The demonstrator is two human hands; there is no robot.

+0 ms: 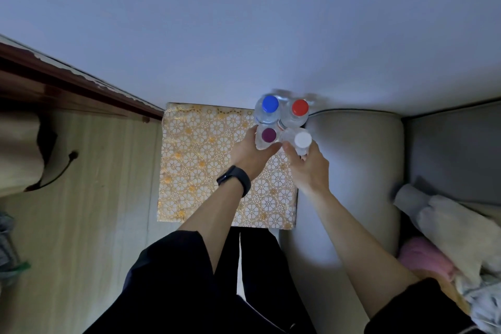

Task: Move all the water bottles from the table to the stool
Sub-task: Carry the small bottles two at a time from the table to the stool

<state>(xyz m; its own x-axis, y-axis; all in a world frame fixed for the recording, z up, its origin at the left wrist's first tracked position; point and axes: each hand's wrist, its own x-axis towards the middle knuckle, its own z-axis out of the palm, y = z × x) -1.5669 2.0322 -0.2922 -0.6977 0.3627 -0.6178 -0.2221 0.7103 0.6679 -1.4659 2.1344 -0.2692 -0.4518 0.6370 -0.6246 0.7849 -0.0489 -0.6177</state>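
Several clear water bottles stand clustered at the far right corner of a small table (200, 160) covered with a gold floral cloth. The blue-capped bottle (269, 108) and the red-capped bottle (298, 112) stand at the back against the wall. My left hand (250, 153), with a black band on its wrist, is wrapped around the purple-capped bottle (268, 137). My right hand (309, 168) grips the white-capped bottle (301, 141). The bottle bodies are mostly hidden under their caps and my fingers. No stool is visible.
A grey sofa arm (352, 160) runs right beside the table, with crumpled cloths (444, 228) on the seat. A dark wooden furniture edge (67, 81) stands at the left over the light wood floor (89, 198). The pale wall (244, 22) is directly behind the bottles.
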